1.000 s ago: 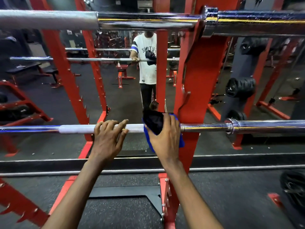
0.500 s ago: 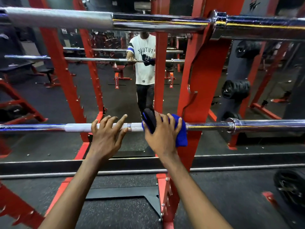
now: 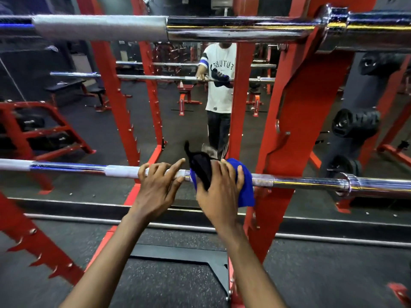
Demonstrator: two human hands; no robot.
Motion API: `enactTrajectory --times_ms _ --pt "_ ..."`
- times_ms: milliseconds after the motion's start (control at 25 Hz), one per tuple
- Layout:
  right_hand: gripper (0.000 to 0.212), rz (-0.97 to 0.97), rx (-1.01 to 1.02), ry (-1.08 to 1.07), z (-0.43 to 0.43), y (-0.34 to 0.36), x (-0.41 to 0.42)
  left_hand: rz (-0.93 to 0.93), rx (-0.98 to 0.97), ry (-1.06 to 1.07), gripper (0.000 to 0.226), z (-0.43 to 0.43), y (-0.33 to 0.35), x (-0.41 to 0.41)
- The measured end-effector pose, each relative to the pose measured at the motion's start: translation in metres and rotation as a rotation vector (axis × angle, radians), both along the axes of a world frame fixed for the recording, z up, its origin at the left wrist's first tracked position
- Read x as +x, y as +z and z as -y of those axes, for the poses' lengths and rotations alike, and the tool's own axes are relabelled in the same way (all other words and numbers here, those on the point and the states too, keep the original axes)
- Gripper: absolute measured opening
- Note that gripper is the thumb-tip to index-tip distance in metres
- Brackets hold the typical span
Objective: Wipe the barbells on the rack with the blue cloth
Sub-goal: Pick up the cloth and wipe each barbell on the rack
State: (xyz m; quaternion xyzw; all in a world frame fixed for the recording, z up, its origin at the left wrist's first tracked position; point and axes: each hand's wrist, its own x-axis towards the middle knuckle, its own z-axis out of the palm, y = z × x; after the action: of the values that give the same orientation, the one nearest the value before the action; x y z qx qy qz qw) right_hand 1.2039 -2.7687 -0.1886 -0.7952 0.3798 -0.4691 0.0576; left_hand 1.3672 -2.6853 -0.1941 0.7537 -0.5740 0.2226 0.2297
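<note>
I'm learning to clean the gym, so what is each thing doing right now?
lower barbell: on the rack, both hands on it.
upper barbell: on the rack, untouched.
blue cloth: wrapped over the lower barbell.
left hand: fingers spread, resting on that bar.
right hand: grips the blue cloth.
weight plates: stored on a dark stand.

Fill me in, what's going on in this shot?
A person is wiping down a barbell at a red rack. The right hand holds the blue cloth, bunched with a black piece of fabric, over the lower barbell next to the upright. The left hand rests on the same bar just left of the cloth, fingers spread. The upper barbell sits on the rack above, with no hand on it.
</note>
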Motion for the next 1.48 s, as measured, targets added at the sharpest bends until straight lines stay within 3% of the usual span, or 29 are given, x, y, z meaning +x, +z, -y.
enactTrajectory --times_ms 400,560,720,1000,1200,1320,1480 --pt "0.046 0.015 0.003 -0.025 0.001 -0.001 0.003 -0.005 0.082 0.027 0.052 -0.015 0.005 0.034" --pt "0.037 -0.09 0.027 0.011 0.003 0.017 0.014 0.012 0.057 0.044 0.049 -0.013 0.004 0.032" --pt "0.047 -0.041 -0.063 0.032 0.0 -0.004 -0.004 0.013 0.037 0.03 0.043 -0.016 0.002 0.031" --pt "0.049 0.08 0.015 -0.142 -0.022 -0.017 0.016 0.039 0.114 -0.12 0.051 -0.027 0.013 0.055" --pt "0.049 0.079 -0.024 -0.088 -0.02 -0.007 0.053 0.052 0.226 -0.181 0.063 -0.042 0.033 0.103" --pt "0.058 0.338 0.055 -0.209 -0.031 -0.029 0.045 0.073 0.21 -0.217 0.061 -0.047 0.036 0.117" --pt "0.082 1.009 0.387 -0.169 -0.047 -0.037 0.057 0.179 0.13 -0.244 0.053 -0.042 0.025 0.116"
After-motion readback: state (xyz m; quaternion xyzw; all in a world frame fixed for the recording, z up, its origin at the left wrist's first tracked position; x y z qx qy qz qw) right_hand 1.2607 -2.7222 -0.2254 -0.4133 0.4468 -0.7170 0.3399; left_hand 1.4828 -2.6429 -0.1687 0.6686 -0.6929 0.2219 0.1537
